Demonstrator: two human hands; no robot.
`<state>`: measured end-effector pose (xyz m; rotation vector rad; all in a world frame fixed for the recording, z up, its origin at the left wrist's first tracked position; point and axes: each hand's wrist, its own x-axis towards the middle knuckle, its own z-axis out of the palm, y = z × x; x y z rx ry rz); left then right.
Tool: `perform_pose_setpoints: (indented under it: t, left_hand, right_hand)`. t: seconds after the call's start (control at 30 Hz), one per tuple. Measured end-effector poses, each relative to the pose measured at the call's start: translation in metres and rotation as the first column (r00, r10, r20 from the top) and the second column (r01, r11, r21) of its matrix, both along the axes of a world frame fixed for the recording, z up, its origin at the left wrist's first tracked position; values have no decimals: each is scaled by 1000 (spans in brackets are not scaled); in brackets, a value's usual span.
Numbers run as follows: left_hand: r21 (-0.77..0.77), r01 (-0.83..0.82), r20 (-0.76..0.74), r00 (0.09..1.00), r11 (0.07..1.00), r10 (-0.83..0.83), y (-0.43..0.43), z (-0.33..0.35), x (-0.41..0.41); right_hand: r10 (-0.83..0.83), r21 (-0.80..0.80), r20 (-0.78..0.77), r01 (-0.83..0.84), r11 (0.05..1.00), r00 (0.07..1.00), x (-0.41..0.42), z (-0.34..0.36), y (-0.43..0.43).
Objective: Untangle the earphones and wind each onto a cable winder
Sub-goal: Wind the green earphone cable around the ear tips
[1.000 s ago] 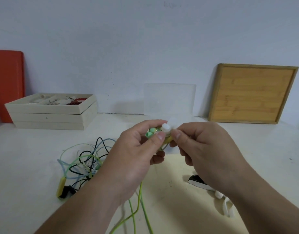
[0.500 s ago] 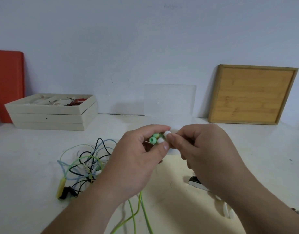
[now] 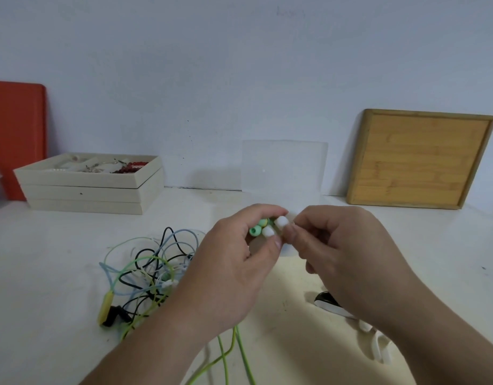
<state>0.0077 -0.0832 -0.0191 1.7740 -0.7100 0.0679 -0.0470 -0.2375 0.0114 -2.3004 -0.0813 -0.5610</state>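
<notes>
My left hand and my right hand meet above the table, both pinching a small cluster of earbuds with green and white tips. Green cable hangs from under my left hand down to the table. A tangle of earphone cables in green, pale blue, black and white lies on the table to the left, with a yellow plug at its lower left. A black and white cable winder and a white one lie under my right forearm, partly hidden.
Stacked beige trays with jewellery sit at the back left beside an orange board. A clear plastic sheet and a wooden tray lean on the wall. A white table holds everything.
Both hands have lowered slightly and the fingers have shifted on the earbuds; two white tips now show beside the green ones. The cable tangle has not moved.
</notes>
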Motion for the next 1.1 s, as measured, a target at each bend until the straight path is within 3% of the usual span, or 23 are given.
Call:
perform_pose_setpoints:
  t: [0.3,0.4,0.53,0.7,0.87,0.97,1.1]
  left_hand:
    - [87,-90,97,992,992,81,1,-2,1]
    - [14,-26,54,998,1000,25,0,-2,1]
    - [-231,9,-147,988,973,-44,-2,2,1]
    - [-484,-32,-422,884,875,-202,-1,7,3]
    - [-565,-111,-519,818,818,-247,-1,8,6]
    - [-571,-155,-533,817,806,-220,-2,9,5]
    - [-564,-232,-553,819,793,-154,-2,11,2]
  right_hand:
    - [-28,-164,58,37,986,998,-1,-3,1]
    - [-63,-91,53,68,994,997,-2,-1,4]
    - [-85,68,41,82,994,996,-1,3,3]
    - [-43,187,60,31,982,997,-3,8,0]
    - [217,0,137,-219,976,966,-4,5,5]
    - [289,-129,120,-274,953,950,-2,0,7]
    - [318,-159,89,-302,940,944,-2,-3,9]
